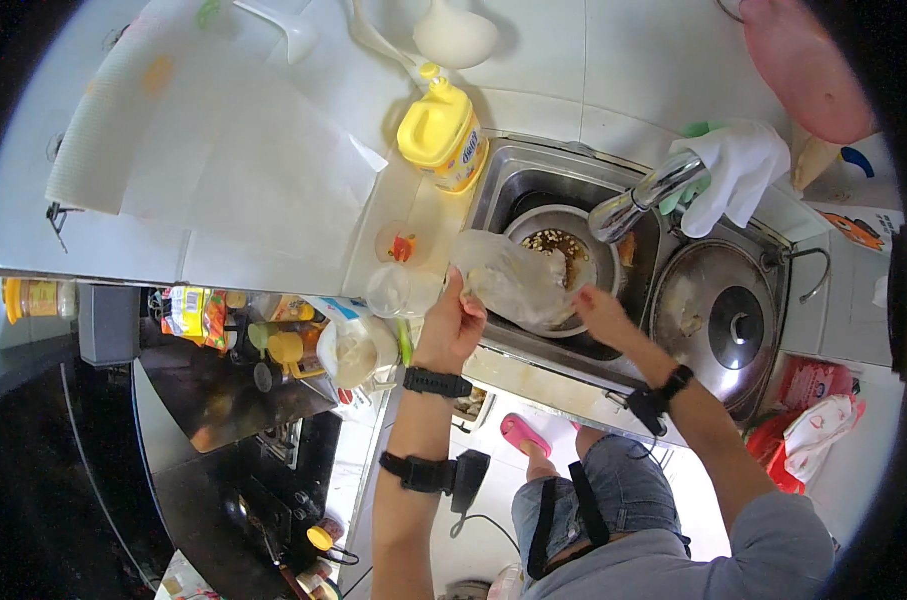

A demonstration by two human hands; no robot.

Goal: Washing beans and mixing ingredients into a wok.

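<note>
My left hand (453,319) grips one end of a clear plastic bag (506,281) that holds something pale. At the bag's other end, my right hand (602,319) pinches its edge. Both hands are over the near side of the left sink basin. Partly hidden under the bag, a round metal bowl (609,259) stands in the basin with dark liquid, chopped pale bits and a pale lump (554,264) in it. The chrome faucet (633,202) reaches over the bowl's far right edge.
A yellow detergent jug (442,135) stands left of the sink, near clear plastic cups (388,291), one with red pieces. White and green gloves (742,176) hang on the faucet. A large pan lid (693,330) covers the right basin. Bottles and a stove lie at lower left.
</note>
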